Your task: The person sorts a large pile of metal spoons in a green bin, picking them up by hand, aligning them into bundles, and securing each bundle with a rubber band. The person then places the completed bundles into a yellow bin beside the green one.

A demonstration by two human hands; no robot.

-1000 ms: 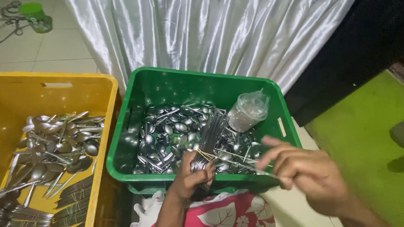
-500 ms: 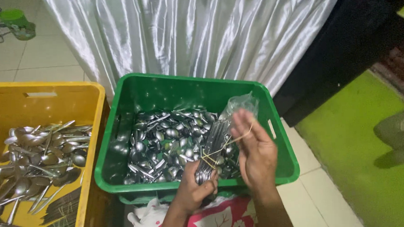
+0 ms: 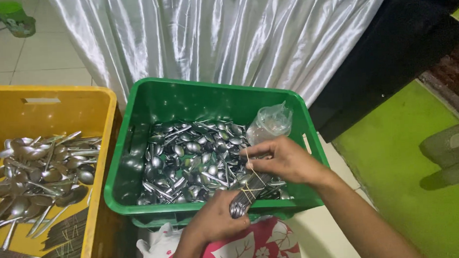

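My left hand grips a bundle of metal spoons over the near rim of the green crate. My right hand pinches a thin rubber band that is stretched up from the bundle. The crate holds several loose spoons. A clear plastic bag stands in the crate's right corner, just beyond my right hand.
A yellow crate on the left holds loose spoons and banded bundles. White satin cloth hangs behind the crates. Green mat lies to the right. Floral fabric is under my hands.
My right hand came in from the lower right to the bundle, took hold of the rubber band and now stretches it lower over the spoons. The view shifted slightly right.
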